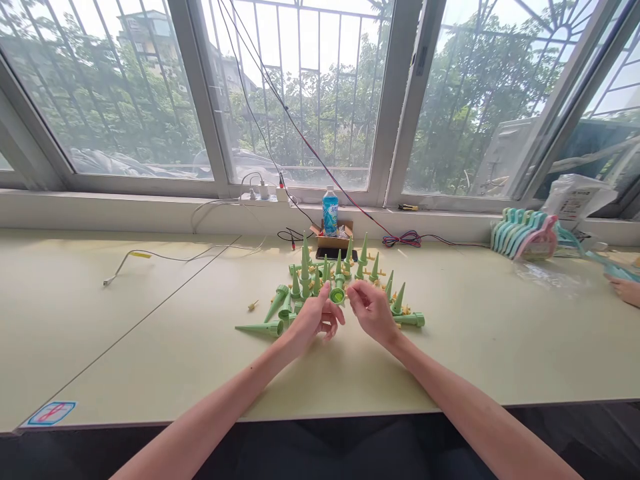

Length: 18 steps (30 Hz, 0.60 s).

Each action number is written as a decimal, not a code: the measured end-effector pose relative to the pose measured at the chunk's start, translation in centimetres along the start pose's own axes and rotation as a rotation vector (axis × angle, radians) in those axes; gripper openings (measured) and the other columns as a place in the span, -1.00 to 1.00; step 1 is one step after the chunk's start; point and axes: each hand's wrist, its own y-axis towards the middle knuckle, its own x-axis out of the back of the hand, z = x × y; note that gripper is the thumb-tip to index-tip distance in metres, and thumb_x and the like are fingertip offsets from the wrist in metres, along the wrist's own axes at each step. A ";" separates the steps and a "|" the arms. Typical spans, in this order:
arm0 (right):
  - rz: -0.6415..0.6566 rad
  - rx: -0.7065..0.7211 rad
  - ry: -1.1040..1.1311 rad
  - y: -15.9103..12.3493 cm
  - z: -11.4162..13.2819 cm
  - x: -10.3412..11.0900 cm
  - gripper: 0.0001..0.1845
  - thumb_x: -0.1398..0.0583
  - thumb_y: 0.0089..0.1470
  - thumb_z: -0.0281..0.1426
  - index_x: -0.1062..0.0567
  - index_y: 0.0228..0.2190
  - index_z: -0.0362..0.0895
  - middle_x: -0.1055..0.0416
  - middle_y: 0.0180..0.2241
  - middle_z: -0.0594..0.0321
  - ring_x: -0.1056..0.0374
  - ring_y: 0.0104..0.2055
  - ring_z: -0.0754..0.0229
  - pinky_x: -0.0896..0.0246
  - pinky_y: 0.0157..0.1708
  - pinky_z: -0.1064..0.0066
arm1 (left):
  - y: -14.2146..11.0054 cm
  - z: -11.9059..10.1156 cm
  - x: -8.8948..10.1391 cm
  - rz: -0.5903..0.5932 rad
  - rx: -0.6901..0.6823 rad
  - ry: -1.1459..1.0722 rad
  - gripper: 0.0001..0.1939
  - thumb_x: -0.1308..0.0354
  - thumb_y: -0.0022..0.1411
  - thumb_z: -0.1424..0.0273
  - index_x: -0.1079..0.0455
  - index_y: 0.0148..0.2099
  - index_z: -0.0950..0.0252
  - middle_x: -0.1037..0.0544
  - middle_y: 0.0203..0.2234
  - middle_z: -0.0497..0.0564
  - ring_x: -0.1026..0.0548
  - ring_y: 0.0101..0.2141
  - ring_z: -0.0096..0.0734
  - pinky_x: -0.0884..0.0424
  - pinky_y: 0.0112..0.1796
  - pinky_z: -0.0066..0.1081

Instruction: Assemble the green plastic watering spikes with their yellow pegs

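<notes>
My left hand point(316, 319) is closed on a green plant watering spike point(337, 296), thumb and fingers at its side, with its round open end facing me. Just to the right, my right hand point(373, 308) has thumb and forefinger pinched together beside that end; whatever is between the fingertips is hidden or too small to name. Behind both hands many green spikes, such as this upright one point(365, 250), stand or lie among small yellow valve pieces. One spike point(260, 328) lies on its side left of my left hand. A loose yellow piece point(253, 305) rests farther left.
Behind the spikes are a dark phone point(325, 254), a small cardboard box point(334, 241) and a bottle of blue liquid point(330, 212). Coiled cable point(403, 238) lies near the sill. Pastel hangers point(525, 233) stand at right, near another person's hand point(625, 291). A white cable point(160, 256) crosses the left table.
</notes>
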 end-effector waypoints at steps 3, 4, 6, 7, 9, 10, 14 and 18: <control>0.040 0.015 -0.005 0.0 0.1 0.1 -0.72 -0.06 0.24 -0.26 -0.29 -0.48 -0.12 -0.14 -0.61 0.39 -0.04 -0.62 0.36 0.08 -0.60 0.48 | -0.1 0.0 0.0 0.065 0.103 -0.048 -0.30 0.13 0.22 -0.14 -0.41 -0.48 0.42 -0.43 -0.52 0.07 -0.26 -0.68 -0.58 -0.16 -0.69 -0.49; 0.045 0.016 -0.005 0.0 0.1 0.1 -0.72 -0.06 0.23 -0.27 -0.30 -0.48 -0.12 -0.14 -0.60 0.39 -0.04 -0.62 0.36 0.07 -0.60 0.48 | -0.1 0.0 0.0 0.071 0.113 -0.063 -0.31 0.12 0.22 -0.14 -0.40 -0.46 0.42 -0.43 -0.51 0.06 -0.26 -0.69 -0.58 -0.17 -0.69 -0.49; 0.046 0.017 -0.003 0.0 0.2 0.1 -0.73 -0.06 0.23 -0.27 -0.30 -0.47 -0.13 -0.15 -0.60 0.39 -0.04 -0.62 0.36 0.06 -0.60 0.49 | -0.1 0.0 0.0 0.067 0.106 -0.079 -0.35 0.10 0.22 -0.12 -0.39 -0.44 0.41 -0.44 -0.48 0.06 -0.27 -0.68 -0.58 -0.18 -0.69 -0.49; 0.044 0.019 -0.001 0.0 0.2 0.1 -0.73 -0.06 0.23 -0.27 -0.30 -0.48 -0.13 -0.16 -0.60 0.39 -0.05 -0.62 0.36 0.05 -0.60 0.49 | 0.0 0.0 0.0 0.064 0.094 -0.082 -0.36 0.09 0.22 -0.11 -0.39 -0.42 0.40 -0.45 -0.46 0.07 -0.29 -0.68 -0.57 -0.19 -0.69 -0.48; 0.040 0.022 0.003 0.1 0.3 0.1 -0.73 -0.07 0.23 -0.28 -0.30 -0.48 -0.13 -0.17 -0.60 0.38 -0.05 -0.61 0.36 0.03 -0.60 0.50 | 0.0 0.1 0.1 0.062 0.064 -0.084 -0.40 0.08 0.23 -0.09 -0.39 -0.38 0.39 -0.46 -0.40 0.09 -0.31 -0.66 -0.55 -0.21 -0.69 -0.47; 0.039 0.022 0.005 0.1 0.4 0.1 -0.73 -0.07 0.22 -0.28 -0.30 -0.48 -0.13 -0.18 -0.60 0.38 -0.05 -0.61 0.36 0.03 -0.60 0.50 | 0.0 0.2 0.1 0.062 0.047 -0.085 -0.41 0.08 0.24 -0.08 -0.38 -0.35 0.38 -0.47 -0.38 0.10 -0.32 -0.65 -0.54 -0.22 -0.68 -0.47; 0.041 0.016 0.021 0.1 0.6 0.1 -0.75 -0.08 0.21 -0.29 -0.30 -0.48 -0.12 -0.19 -0.61 0.38 -0.08 -0.62 0.36 -0.02 -0.61 0.51 | 0.1 0.4 0.2 0.070 0.002 -0.093 -0.46 0.07 0.26 -0.05 -0.38 -0.27 0.36 -0.48 -0.33 0.10 -0.32 -0.64 -0.54 -0.23 -0.67 -0.47; 0.059 0.011 0.076 0.1 0.8 0.1 -0.75 -0.07 0.22 -0.28 -0.30 -0.47 -0.12 -0.25 -0.59 0.36 -0.18 -0.59 0.33 -0.10 -0.58 0.51 | 0.0 0.3 0.2 0.081 -0.048 -0.063 -0.52 0.05 0.28 0.00 -0.37 -0.21 0.36 -0.45 -0.37 0.06 -0.31 -0.64 -0.56 -0.22 -0.65 -0.47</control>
